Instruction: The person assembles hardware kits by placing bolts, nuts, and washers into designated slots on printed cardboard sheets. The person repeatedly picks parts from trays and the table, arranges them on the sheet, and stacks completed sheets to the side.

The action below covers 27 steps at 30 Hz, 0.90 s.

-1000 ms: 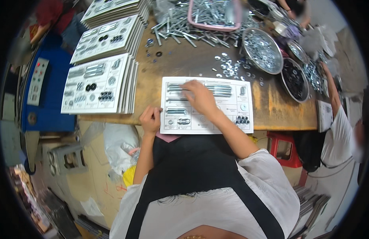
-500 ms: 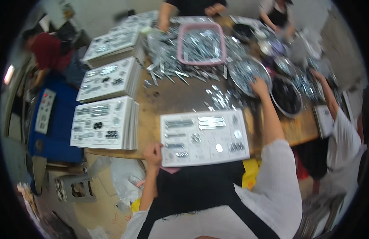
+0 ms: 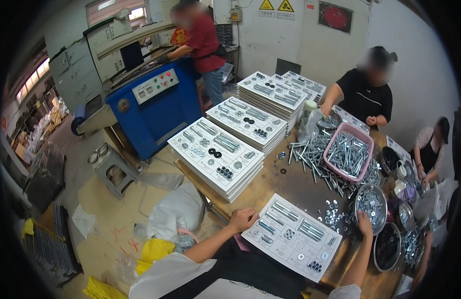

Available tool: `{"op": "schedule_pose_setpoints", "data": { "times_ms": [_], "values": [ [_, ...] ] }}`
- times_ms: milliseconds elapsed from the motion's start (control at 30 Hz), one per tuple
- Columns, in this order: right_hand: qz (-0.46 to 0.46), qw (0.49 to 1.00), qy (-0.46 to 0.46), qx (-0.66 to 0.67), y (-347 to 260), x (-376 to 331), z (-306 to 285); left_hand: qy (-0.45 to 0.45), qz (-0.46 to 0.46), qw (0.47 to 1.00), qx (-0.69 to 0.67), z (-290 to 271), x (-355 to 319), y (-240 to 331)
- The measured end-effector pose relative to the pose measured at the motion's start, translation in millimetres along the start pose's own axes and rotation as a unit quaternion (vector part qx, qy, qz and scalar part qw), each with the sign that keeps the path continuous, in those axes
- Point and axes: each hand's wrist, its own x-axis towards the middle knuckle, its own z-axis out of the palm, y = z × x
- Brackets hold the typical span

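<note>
A white printed card [image 3: 285, 254] lies at the table's near edge, with long bolts, washers and dark nuts laid out in groups on it. My left hand [image 3: 244, 219] is curled closed beside its upper left corner; whatever its fingers hold, if anything, is hidden. At the near rim of a round metal bowl [image 3: 385, 209] full of small metal hardware, my right hand [image 3: 364, 223] has its fingers bent together, and I cannot make out what is in them. Loose washers [image 3: 333, 214] are scattered between card and bowl.
Stacks of similar cards [image 3: 215, 154] stand on the left. A pink basket [image 3: 371, 149] of bolts sits amid a bolt heap [image 3: 310, 162]. Right of me is a bowl of black parts [image 3: 388, 246]. Co-workers stand around; a blue machine [image 3: 155, 107] is farther left.
My view has swung left, bringing the machine and card stacks further into sight. My right hand has drawn back from inside the bowl to its near rim. The left hand stays by the card.
</note>
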Motion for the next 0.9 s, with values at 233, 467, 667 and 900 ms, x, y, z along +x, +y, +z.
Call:
{"op": "schedule_pose_setpoints", "data": {
  "times_ms": [233, 467, 667, 900],
  "values": [
    [0.000, 0.998, -0.049, -0.038, -30.7, -15.2, -2.2, -0.013, -0.023, 1.000, 0.000, -1.9, -6.5, -3.5],
    [0.021, 0.998, -0.039, -0.047, -21.9, -5.7, 4.9, -0.006, -0.005, 1.000, -0.008, -9.1, -2.2, 3.7],
    [0.040, 0.994, 0.072, -0.067, -18.1, 4.6, 14.2, -0.008, -0.027, 1.000, -0.009, -9.0, -4.3, 3.6],
    [0.084, 0.993, 0.075, 0.045, 25.2, 36.2, 26.0, 0.001, -0.008, 0.999, -0.040, -9.9, -9.5, -1.8]
  ]
}}
